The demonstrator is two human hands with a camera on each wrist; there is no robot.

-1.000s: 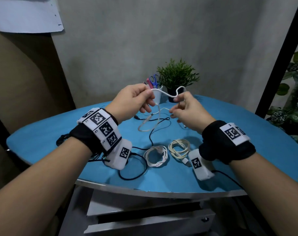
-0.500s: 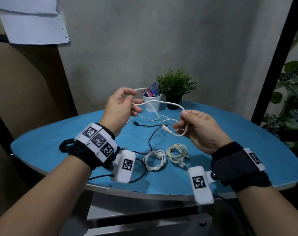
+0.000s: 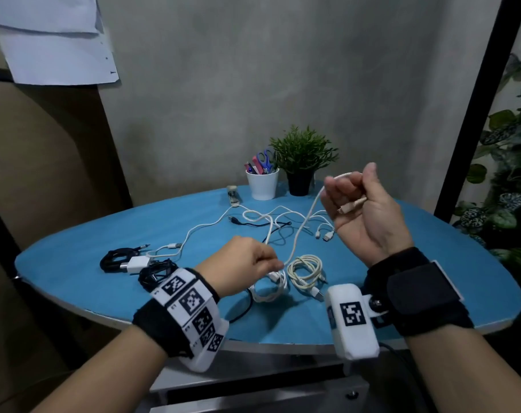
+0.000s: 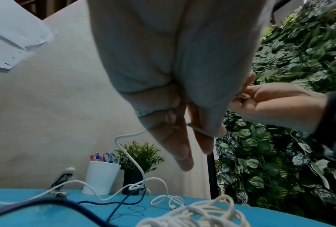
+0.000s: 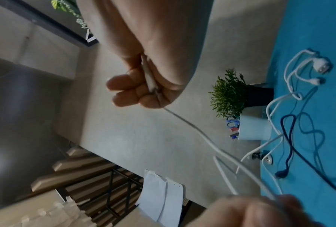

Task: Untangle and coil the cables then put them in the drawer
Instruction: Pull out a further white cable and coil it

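A thin white cable [image 3: 305, 222] runs taut between my two hands above the blue table [image 3: 432, 263]. My right hand [image 3: 347, 193] is raised, palm toward me, fingers curled round the cable's plug end [image 5: 150, 81]. My left hand [image 3: 262, 263] is lower, just above the table, and pinches the cable [image 4: 199, 130] between thumb and fingers. Two coiled cables lie in front of it: a white one [image 3: 271, 289] and a cream one [image 3: 305, 271]. A loose tangle of white and dark cables [image 3: 268, 222] is spread further back. The drawer front [image 3: 253, 394] shows under the table edge.
A white cup with scissors and pens [image 3: 262, 181] and a small potted plant [image 3: 302, 162] stand at the table's back, with a stapler [image 3: 234, 196] to their left. A black cable bundle and a white charger [image 3: 137, 262] lie at left. Leafy plants [image 3: 512, 189] fill the right side.
My right hand has risen and turned palm up with the plug end. My left hand has dropped toward the table and slid along the cable, drawing it out straight.
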